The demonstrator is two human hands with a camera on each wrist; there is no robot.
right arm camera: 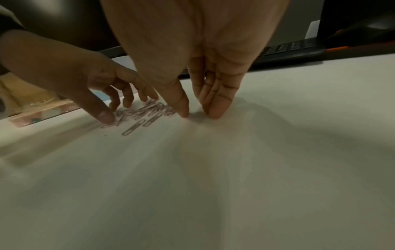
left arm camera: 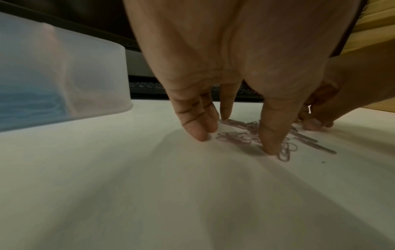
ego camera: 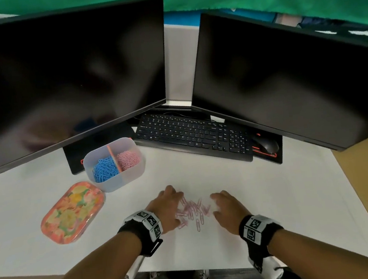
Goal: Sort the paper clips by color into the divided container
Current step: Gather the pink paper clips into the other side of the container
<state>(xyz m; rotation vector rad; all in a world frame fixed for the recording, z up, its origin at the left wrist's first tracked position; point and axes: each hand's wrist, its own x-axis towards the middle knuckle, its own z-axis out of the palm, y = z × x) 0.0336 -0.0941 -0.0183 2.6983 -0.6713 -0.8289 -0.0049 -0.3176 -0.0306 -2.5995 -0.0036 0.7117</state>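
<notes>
Taking the divided container (ego camera: pixel 114 166) as the landmark, a floral lid (ego camera: pixel 72 212) lies flat on the white desk (ego camera: pixel 274 198) to its near left, just beside its front corner. The container itself is translucent plastic with an orange partition; blue paper clips (ego camera: pixel 104 169) fill its left compartment and pink paper clips (ego camera: pixel 128 160) fill its right one. Behind and above the container hangs a dark left monitor (ego camera: pixel 67 78), with its black stand base just behind the container wall. To the near right of the container, well apart from it, the left hand (ego camera: pixel 166 208) is set on the desk with its fingers spread and nearly straight, fingertips (left arm camera: pixel 202 135) pressing down at the left edge of a loose pile of pink clips (ego camera: pixel 191 211); it grips nothing that can be seen. The pile lies flat on the desk between the two hands. Further right of the container, on the far side of the pile, the right hand (ego camera: pixel 229 209) mirrors the left, fingers extended and close together, tips (right arm camera: pixel 215 111) touching the desk at the pile's right edge, holding nothing. Right of the container and further back sit a black keyboard (ego camera: pixel 191 136), a mouse (ego camera: pixel 266 145) and the right monitor (ego camera: pixel 285 84).
</notes>
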